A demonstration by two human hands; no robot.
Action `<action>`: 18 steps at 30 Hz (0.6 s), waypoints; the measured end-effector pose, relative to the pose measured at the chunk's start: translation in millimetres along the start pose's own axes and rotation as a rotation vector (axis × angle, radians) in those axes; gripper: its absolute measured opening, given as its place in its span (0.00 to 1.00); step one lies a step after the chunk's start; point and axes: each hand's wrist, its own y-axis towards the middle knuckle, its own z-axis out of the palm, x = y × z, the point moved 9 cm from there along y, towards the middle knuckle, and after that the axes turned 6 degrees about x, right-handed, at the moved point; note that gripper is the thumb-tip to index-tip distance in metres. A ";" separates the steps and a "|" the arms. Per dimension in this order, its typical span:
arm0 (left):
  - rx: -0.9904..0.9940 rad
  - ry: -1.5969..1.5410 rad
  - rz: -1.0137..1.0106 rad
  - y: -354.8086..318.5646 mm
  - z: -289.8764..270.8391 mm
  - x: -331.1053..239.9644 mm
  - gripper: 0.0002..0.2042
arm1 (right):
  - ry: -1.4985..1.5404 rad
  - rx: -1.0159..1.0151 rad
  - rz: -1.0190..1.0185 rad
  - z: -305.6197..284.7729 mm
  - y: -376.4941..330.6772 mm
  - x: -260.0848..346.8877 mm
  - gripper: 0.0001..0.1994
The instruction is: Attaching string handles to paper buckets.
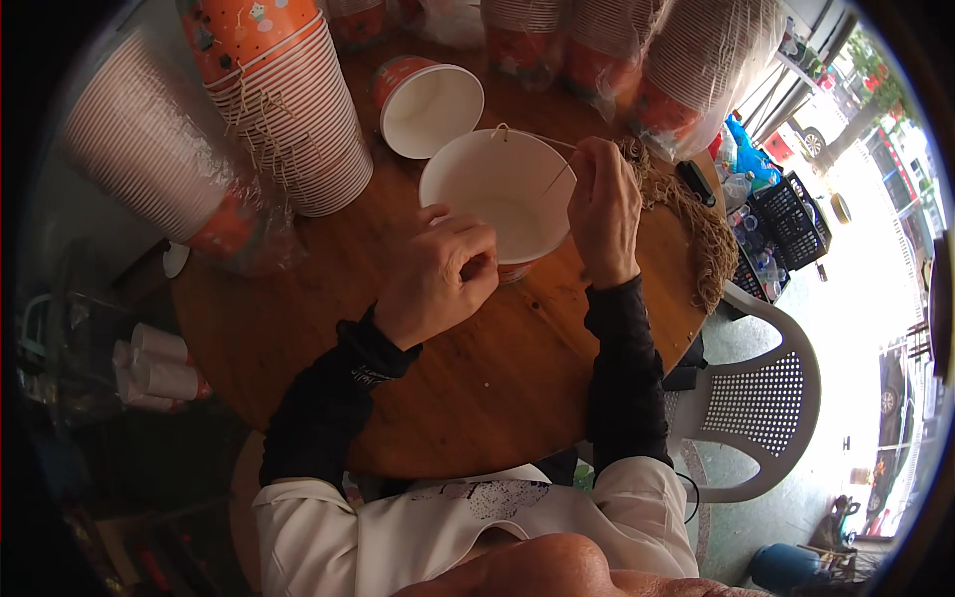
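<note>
A white-lined paper bucket (497, 189) stands on the round wooden table in front of me, its mouth tilted toward me. Curled at the bucket's near left rim is my left hand (443, 274), its fingers closed against the edge. A thin tan cord (542, 137) comes through the far rim in a small loop and runs right to my right hand (607, 209), pinched between the fingers. From that pinch a thin straight end slants down over the bucket's mouth; whether it is cord or a needle I cannot tell. Just behind sits a second orange paper bucket (431, 109).
Tall nested stacks of orange paper buckets (288, 119) stand at the left, one in plastic wrap. More wrapped stacks (696, 70) line the far side. A heap of tan cords (696, 229) hangs over the table's right edge, near a grey plastic chair (761, 398) and black crates (791, 224).
</note>
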 end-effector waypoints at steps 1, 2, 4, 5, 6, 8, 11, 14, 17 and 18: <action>0.002 0.001 0.003 -0.2 1.9 -0.1 0.06 | 0.002 0.012 0.013 2.8 -0.2 -4.9 0.05; -0.043 0.000 0.024 -1.3 1.3 -0.8 0.06 | 0.001 0.008 0.014 3.3 -0.4 -8.7 0.05; -0.088 0.001 0.051 -1.8 0.6 -1.3 0.06 | 0.064 0.001 0.029 3.6 -0.5 -21.2 0.04; -0.084 0.119 0.084 -2.0 1.3 -5.1 0.06 | 0.063 -0.003 0.028 4.6 -0.7 -28.5 0.04; -0.078 0.234 0.118 -2.5 2.2 -9.5 0.07 | 0.109 0.053 0.068 10.2 -1.0 -38.0 0.05; -0.116 0.312 0.171 -0.7 -1.5 -15.6 0.07 | 0.150 0.106 0.107 12.8 -5.3 -51.1 0.05; -0.135 0.435 0.160 -2.5 -7.4 -12.3 0.07 | 0.037 0.235 0.234 17.2 -8.9 -56.7 0.05; -0.145 0.440 0.103 -3.8 -8.6 3.2 0.07 | -0.017 0.317 0.286 2.9 -13.7 -49.0 0.05; -0.211 0.385 0.101 -2.3 -12.1 11.9 0.06 | 0.071 0.551 0.187 8.4 -24.2 -23.1 0.08; -0.244 0.358 0.102 -1.9 -15.9 14.0 0.05 | 0.076 0.550 0.179 8.5 -27.9 -16.9 0.08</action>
